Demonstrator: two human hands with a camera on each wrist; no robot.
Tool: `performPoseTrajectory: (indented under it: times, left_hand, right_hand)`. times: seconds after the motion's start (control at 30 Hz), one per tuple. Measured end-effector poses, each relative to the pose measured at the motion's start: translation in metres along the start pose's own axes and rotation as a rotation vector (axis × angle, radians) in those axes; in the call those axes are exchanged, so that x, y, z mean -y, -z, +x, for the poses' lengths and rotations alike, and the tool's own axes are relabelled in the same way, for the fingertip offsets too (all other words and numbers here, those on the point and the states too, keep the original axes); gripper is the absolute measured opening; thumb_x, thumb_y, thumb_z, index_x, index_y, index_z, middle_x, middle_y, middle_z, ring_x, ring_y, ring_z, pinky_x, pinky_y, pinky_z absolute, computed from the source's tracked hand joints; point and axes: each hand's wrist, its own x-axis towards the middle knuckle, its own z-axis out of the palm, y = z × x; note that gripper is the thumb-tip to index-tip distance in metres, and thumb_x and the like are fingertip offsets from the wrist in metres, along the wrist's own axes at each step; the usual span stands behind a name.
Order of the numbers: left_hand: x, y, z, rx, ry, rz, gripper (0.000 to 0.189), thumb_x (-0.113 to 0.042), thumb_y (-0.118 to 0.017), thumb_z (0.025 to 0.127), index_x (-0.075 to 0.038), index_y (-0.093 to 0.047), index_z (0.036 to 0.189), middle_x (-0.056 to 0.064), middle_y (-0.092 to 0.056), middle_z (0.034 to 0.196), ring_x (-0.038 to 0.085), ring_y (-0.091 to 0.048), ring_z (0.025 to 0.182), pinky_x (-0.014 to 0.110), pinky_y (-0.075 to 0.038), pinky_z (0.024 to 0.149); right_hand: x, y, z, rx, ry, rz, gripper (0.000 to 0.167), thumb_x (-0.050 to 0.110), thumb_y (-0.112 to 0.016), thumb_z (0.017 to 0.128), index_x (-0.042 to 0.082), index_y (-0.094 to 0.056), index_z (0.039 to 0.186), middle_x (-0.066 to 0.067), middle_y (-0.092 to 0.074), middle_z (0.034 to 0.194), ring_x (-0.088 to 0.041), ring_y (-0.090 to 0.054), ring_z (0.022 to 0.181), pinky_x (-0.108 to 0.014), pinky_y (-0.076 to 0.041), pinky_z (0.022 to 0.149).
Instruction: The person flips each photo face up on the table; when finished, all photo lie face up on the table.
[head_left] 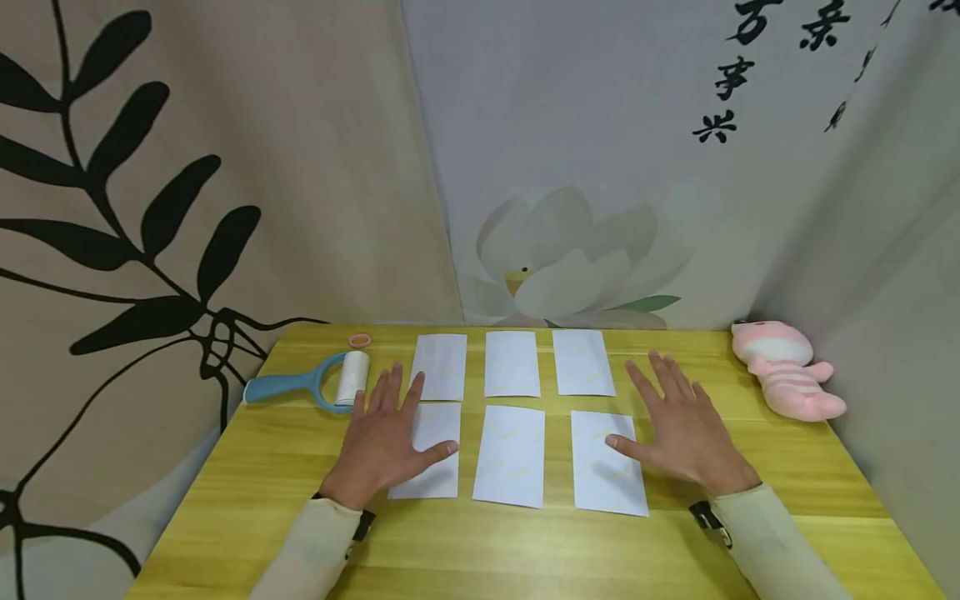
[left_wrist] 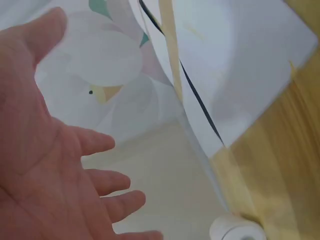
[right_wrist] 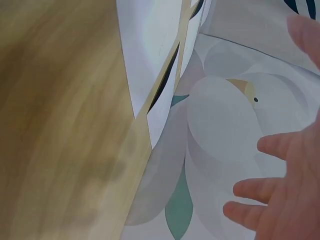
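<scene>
Six white cards [head_left: 508,457], faintly marked in yellow, lie on the counter [head_left: 525,554] in two rows of three, the columns slightly apart. Both hands are released, with fingers extended and spread and nothing held. The left hand [head_left: 386,442], seen from the head view, overlaps the near left card [head_left: 442,423] and hides part of it; the right hand [head_left: 686,437] is to the right of the near right card [head_left: 609,475], its thumb crossing that card's edge in the same view. Pale sleeves [head_left: 772,542] and dark wristbands adjoin both hands. Left of the far row, a white roll [head_left: 352,379] overlaps a blue loop with a handle [head_left: 281,387]; a pink ring [head_left: 360,340] lies just behind. A pink plush toy [head_left: 791,371] occupies the far right corner. Behind the counter hangs a curtain [head_left: 570,125] printed with leaves, a pale flower and black characters.
</scene>
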Motion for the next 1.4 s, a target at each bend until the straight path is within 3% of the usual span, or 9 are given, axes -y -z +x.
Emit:
performPoseTrajectory:
  times: [0.17, 0.23, 0.37, 0.57, 0.77, 1.03, 1.3, 1.4]
  left_hand:
    - [-0.004, -0.004, -0.001, -0.034, -0.033, -0.076, 0.103, -0.071, -0.069, 0.09, -0.01, -0.035, 0.166, 0.024, -0.022, 0.174, 0.047, -0.032, 0.156, 0.065, -0.041, 0.117]
    - [-0.007, -0.006, -0.002, -0.041, -0.034, -0.111, 0.097, -0.065, -0.071, 0.092, -0.009, -0.038, 0.164, 0.024, -0.025, 0.173, 0.047, -0.038, 0.153, 0.064, -0.048, 0.109]
    - [-0.016, -0.01, -0.003, -0.034, -0.033, -0.159, 0.088, -0.056, -0.073, 0.094, -0.01, -0.042, 0.162, 0.02, -0.03, 0.172, 0.044, -0.043, 0.15, 0.059, -0.057, 0.096]
    - [-0.034, -0.014, -0.001, -0.042, -0.049, -0.276, 0.073, -0.047, -0.073, 0.098, -0.012, -0.048, 0.157, 0.017, -0.038, 0.167, 0.039, -0.049, 0.146, 0.058, -0.056, 0.099]
    - [-0.053, -0.02, -0.003, 0.014, -0.09, -0.394, 0.068, -0.045, -0.071, 0.1, -0.011, -0.049, 0.155, 0.018, -0.042, 0.164, 0.041, -0.051, 0.144, 0.058, -0.052, 0.108]
    - [-0.076, -0.036, -0.005, 0.072, -0.123, -0.486, 0.06, -0.04, -0.07, 0.101, -0.011, -0.053, 0.151, 0.015, -0.048, 0.158, 0.036, -0.052, 0.144, 0.055, -0.046, 0.116]
    - [-0.102, -0.044, -0.001, 0.113, -0.166, -0.588, 0.055, -0.038, -0.069, 0.102, -0.009, -0.056, 0.147, 0.01, -0.055, 0.15, 0.029, -0.061, 0.129, 0.05, -0.053, 0.106]
    - [-0.113, -0.048, 0.0, 0.153, -0.173, -0.652, 0.055, -0.038, -0.069, 0.103, -0.007, -0.056, 0.147, 0.011, -0.057, 0.149, 0.03, -0.065, 0.123, 0.043, -0.057, 0.099]
  right_hand:
    - [0.0, 0.0, -0.001, -0.034, 0.023, 0.037, 0.107, 0.081, -0.061, 0.089, 0.017, -0.029, 0.168, -0.024, -0.024, 0.172, -0.049, -0.031, 0.154, -0.073, -0.047, 0.102]
    - [0.001, 0.001, -0.003, -0.026, 0.016, 0.059, 0.104, 0.08, -0.061, 0.09, 0.017, -0.032, 0.167, -0.022, -0.026, 0.172, -0.048, -0.035, 0.151, -0.071, -0.051, 0.097]
    - [0.003, 0.003, -0.009, -0.007, 0.0, 0.118, 0.101, 0.077, -0.063, 0.091, 0.015, -0.035, 0.165, -0.021, -0.027, 0.172, -0.048, -0.037, 0.15, -0.069, -0.052, 0.097]
    - [0.005, 0.004, -0.015, -0.01, -0.002, 0.198, 0.093, 0.068, -0.066, 0.095, 0.014, -0.035, 0.165, -0.021, -0.034, 0.168, -0.047, -0.039, 0.149, -0.072, -0.047, 0.104]
    - [0.005, 0.002, -0.021, 0.009, -0.004, 0.304, 0.085, 0.06, -0.069, 0.098, 0.012, -0.038, 0.162, -0.022, -0.039, 0.165, -0.047, -0.04, 0.148, -0.071, -0.041, 0.111]
    - [0.006, -0.008, -0.032, -0.018, 0.007, 0.402, 0.072, 0.046, -0.068, 0.103, 0.007, -0.042, 0.158, -0.019, -0.046, 0.159, -0.046, -0.049, 0.141, -0.069, -0.045, 0.108]
    - [0.01, -0.012, -0.035, -0.025, 0.007, 0.445, 0.066, 0.041, -0.07, 0.103, 0.007, -0.046, 0.154, -0.018, -0.052, 0.154, -0.044, -0.056, 0.135, -0.066, -0.049, 0.105]
    - [0.011, -0.015, -0.037, -0.011, -0.016, 0.458, 0.065, 0.04, -0.071, 0.102, 0.008, -0.048, 0.153, -0.018, -0.056, 0.15, -0.037, -0.064, 0.12, -0.057, -0.055, 0.095]
